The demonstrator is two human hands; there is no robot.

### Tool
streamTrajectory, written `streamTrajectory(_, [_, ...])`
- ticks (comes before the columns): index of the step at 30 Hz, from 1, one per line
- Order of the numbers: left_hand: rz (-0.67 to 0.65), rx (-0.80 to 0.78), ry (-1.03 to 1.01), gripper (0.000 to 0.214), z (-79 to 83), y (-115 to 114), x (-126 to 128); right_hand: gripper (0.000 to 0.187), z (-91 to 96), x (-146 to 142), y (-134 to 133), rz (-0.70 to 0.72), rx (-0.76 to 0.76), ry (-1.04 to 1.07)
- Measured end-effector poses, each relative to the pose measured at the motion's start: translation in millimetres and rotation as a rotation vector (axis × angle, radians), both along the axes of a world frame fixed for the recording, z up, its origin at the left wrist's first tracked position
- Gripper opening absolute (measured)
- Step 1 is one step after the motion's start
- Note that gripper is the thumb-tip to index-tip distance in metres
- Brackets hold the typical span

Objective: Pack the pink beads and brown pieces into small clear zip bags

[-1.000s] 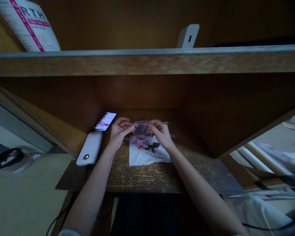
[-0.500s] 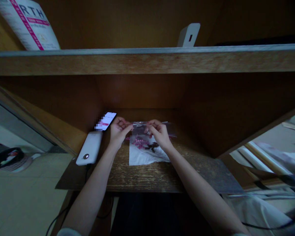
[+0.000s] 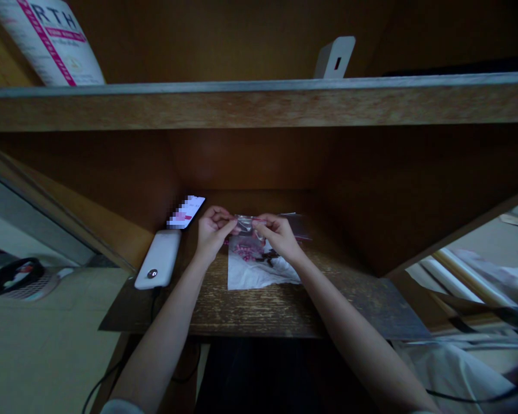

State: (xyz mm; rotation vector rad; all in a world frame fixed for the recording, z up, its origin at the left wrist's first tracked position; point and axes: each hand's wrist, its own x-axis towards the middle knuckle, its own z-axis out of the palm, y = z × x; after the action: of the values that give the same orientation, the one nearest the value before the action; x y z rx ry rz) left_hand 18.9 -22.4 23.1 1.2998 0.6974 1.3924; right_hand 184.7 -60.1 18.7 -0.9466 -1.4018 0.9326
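Between my two hands a small clear plastic bag [image 3: 244, 223] is stretched at its upper edge. My left hand [image 3: 213, 230] pinches its left corner between thumb and fingers. At the other corner, my right hand [image 3: 278, 234] is closed on the bag in the same way. Just below lies a white cloth [image 3: 246, 280] with a heap of pink beads [image 3: 247, 252] and some dark brown pieces [image 3: 267, 257] on it. Behind my right hand another clear bag [image 3: 301, 225] rests on the wood; part of it is hidden.
A white power bank [image 3: 157, 261] with a cable and a lit phone [image 3: 187, 211] lie to the left on the wooden desk [image 3: 250, 316]. The shelf edge [image 3: 259, 106] runs overhead, bearing a white bottle [image 3: 64, 52] and a white charger [image 3: 334, 59]. A basket [image 3: 19, 279] stands on the floor.
My hands have drawn slightly closer together, and the bag between them is more gathered and creased. The view has shifted a little.
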Motion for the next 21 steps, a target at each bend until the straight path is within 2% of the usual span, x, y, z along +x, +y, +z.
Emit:
streamTrajectory(6, [-0.056, -0.001, 0.016, 0.035, -0.1, -3, 2, 0.032, -2.3, 0, 1, -0.041, 0.014, -0.048])
streamTrajectory(15, [-0.059, 0.005, -0.010, 0.035, -4.6, 2, 0, 0.035, -11.7, -3, 4, -0.060, 0.010, -0.043])
streamTrajectory(21, [-0.133, -0.032, 0.030, 0.041, -8.7, 1, 3, 0.038, -12.5, -5, 4, -0.020, 0.009, -0.084])
